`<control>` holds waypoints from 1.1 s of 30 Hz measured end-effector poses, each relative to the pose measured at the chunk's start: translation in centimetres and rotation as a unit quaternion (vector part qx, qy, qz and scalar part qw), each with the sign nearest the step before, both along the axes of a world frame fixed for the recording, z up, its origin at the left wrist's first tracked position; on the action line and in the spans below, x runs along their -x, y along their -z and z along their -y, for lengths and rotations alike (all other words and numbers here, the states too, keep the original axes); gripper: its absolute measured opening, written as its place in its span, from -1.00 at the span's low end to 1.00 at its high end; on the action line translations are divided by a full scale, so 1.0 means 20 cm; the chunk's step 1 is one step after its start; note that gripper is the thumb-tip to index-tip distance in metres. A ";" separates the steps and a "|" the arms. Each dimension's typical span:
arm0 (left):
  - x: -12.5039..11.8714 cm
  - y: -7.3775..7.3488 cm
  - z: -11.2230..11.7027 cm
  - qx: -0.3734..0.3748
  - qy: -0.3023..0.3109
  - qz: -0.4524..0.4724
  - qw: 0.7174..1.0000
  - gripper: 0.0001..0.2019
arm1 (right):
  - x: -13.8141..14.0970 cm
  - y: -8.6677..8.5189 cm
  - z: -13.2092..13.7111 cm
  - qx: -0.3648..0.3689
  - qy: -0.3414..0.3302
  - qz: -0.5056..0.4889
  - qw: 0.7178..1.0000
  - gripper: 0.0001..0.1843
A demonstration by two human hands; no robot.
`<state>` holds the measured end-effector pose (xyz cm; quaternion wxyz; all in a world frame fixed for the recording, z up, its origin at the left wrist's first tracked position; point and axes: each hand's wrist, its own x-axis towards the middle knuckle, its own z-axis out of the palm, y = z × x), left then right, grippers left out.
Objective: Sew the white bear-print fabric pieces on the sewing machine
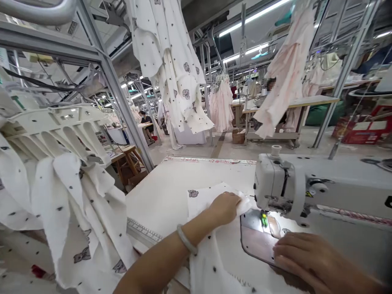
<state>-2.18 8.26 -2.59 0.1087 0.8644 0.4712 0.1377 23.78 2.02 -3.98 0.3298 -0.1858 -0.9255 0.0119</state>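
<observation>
White printed fabric [208,200] with grey animal motifs, bunched at the far edge. Left hand [223,208] presses on it, grip unclear; right hand [318,261] lies open on the steel machine plate [257,241]

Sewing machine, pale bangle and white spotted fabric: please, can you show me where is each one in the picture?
Sewing machine [272,183]: head view, on the machine's white front end.
Pale bangle [185,239]: head view, on the band around the left wrist.
White spotted fabric [203,261]: head view, on the panel below the left forearm.
</observation>
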 end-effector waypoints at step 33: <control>0.05 0.04 0.33 0.002 0.209 -0.017 0.978 -0.61 | 0.02 0.02 0.08 0.058 0.003 0.110 0.992 -0.78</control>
